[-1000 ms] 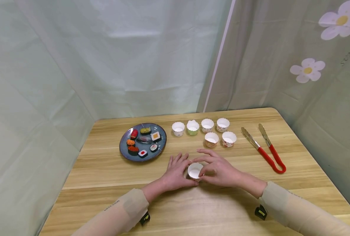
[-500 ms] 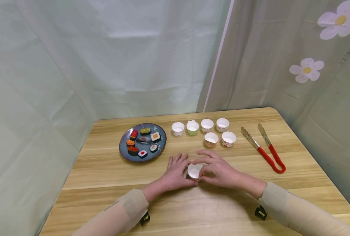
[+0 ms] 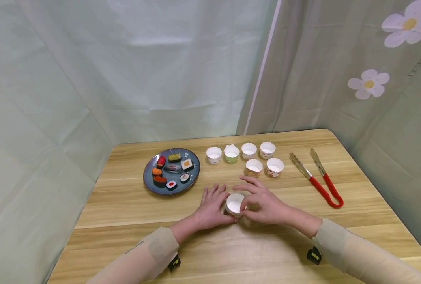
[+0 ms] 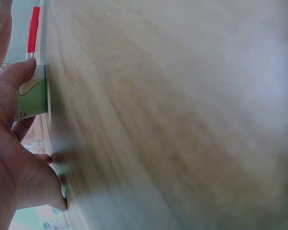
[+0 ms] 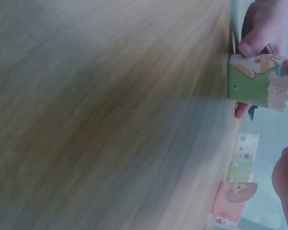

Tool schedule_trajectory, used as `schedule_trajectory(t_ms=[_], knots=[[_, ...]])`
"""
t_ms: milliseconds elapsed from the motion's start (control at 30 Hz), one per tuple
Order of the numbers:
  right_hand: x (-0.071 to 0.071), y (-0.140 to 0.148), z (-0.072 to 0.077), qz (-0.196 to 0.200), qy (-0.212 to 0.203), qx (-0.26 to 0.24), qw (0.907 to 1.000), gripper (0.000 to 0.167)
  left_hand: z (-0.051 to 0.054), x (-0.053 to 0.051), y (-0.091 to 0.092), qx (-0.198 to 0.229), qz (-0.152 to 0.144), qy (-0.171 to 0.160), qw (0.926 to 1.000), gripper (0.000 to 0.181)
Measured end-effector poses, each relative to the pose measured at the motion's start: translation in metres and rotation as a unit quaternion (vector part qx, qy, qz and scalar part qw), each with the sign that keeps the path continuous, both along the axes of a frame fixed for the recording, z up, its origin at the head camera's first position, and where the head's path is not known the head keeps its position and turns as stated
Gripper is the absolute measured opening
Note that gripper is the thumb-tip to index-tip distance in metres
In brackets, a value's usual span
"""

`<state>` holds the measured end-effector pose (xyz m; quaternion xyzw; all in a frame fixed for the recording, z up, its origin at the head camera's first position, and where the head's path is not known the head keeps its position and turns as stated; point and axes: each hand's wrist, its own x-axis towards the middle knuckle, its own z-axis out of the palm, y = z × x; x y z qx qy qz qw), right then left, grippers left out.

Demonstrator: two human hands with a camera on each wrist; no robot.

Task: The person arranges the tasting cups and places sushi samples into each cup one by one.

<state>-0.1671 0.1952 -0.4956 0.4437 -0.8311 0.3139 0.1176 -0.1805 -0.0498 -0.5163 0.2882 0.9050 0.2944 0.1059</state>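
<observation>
Several paper baking cups appear nested into one small stack on the table, standing between the two hands. My left hand holds it around the left side with thumb and forefinger, its other fingers resting on the wood. My right hand pinches the right rim with thumb and a finger, the remaining fingers raised. In the right wrist view, the outer cup is green with a cartoon print, and a pale dotted scalloped rim sticks out of it. The left wrist view shows the left thumb against the green side.
Behind the hands stand single paper cups in two rows, including a white one and a green one. A dark blue plate with several sushi pieces lies left. Red-handled tongs lie right. Curtains hang behind the table.
The rim between the hands sits slightly higher and shows more fully. My right forefinger and upper fingers have lifted and spread a little. The left hand stays in place.
</observation>
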Motion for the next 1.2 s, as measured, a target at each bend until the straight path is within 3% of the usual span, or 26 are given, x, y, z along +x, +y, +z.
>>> schedule_trajectory(t_ms=[167, 333, 433, 1200], knots=[[0.0, 0.0, 0.001, -0.007, -0.017, 0.001, 0.9998, 0.027, 0.0, 0.0, 0.0, -0.005, -0.003, 0.003, 1.0, 0.068], [0.0, 0.001, 0.001, -0.042, -0.058, 0.035, 0.9968, 0.068, 0.001, 0.0, -0.001, -0.003, -0.004, 0.001, 1.0, 0.068], [-0.001, 0.002, 0.001, -0.058, -0.071, 0.067, 0.9935, 0.082, 0.001, 0.0, -0.001, 0.001, -0.005, 0.0, 1.0, 0.068], [-0.011, 0.001, 0.004, -0.058, -0.076, 0.087, 0.9916, 0.056, 0.001, 0.001, -0.001, 0.014, -0.002, -0.007, 0.9999, 0.062]])
